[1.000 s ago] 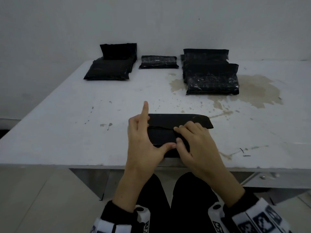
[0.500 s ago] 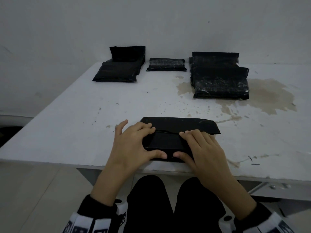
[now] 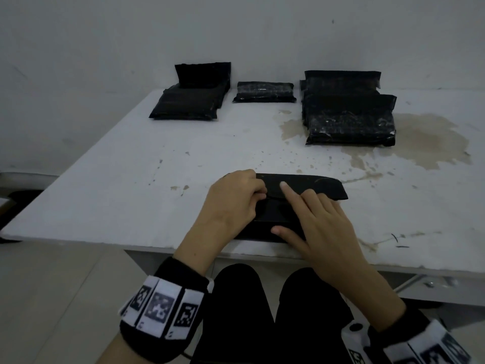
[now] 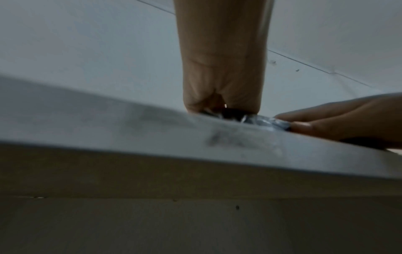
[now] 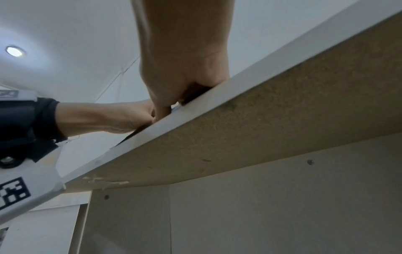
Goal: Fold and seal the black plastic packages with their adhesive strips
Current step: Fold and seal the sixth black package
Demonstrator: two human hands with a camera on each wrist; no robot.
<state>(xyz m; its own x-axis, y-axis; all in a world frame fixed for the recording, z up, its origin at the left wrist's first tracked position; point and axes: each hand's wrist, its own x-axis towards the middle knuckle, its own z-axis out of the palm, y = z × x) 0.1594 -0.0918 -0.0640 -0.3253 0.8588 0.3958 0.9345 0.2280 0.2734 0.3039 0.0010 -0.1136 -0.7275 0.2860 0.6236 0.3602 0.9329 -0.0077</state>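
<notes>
**Both hands on the black package at the table's near edge**

The black package (image 3: 309, 190) lies flat at the near edge of the white table (image 3: 110, 185), directly in front of the person. The left hand (image 3: 231, 203) sits over its left end with fingers curled, pinching the folded flap along the seam. The right hand (image 3: 322, 224) lies on the right half with fingers straight: the index fingertip presses the flap near its middle and the thumb lies along the near edge of the package. The right end of the flap reaches out past the right hand. The wrist views look up from below the table edge, and they show little beyond the heels of the hands on the plastic.

Beyond the package the tabletop is bare across its middle, marked by brown stains (image 3: 420, 137) toward the right. Along the far edge, by the wall, lie a left stack of packages (image 3: 189, 103), a small package (image 3: 263, 91) in the centre, and a right stack of packages (image 3: 349, 119), all well apart from the hands.
</notes>
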